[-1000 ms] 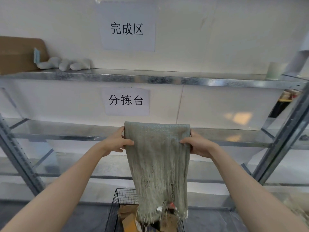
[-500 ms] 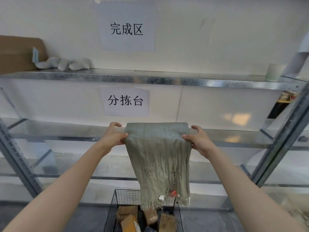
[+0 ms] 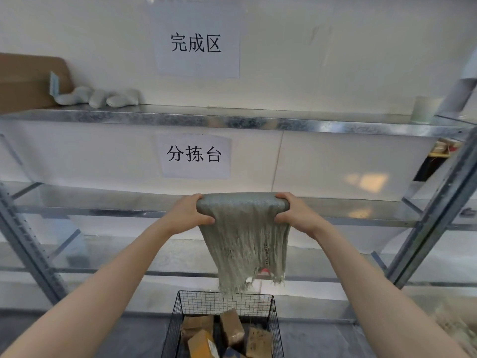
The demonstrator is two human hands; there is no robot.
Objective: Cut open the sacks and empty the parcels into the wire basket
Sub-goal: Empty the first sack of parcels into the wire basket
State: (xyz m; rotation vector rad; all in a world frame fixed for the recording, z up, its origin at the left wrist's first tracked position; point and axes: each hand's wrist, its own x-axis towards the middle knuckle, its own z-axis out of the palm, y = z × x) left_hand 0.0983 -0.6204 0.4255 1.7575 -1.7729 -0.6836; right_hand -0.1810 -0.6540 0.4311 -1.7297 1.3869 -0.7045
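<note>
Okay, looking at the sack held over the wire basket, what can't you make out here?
Head view only.
Sack inside: its own cloth hides whether parcels remain.
Wire basket: near side cut off by the bottom edge, so its parcels cannot be counted.
Red and white scrap at the sack's frayed mouth: too small to identify.

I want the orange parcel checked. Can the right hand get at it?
Probably not yet: the right hand grips the sack. Once freed, likely yes; the orange parcel lies uncovered in the open-topped wire basket.
</note>
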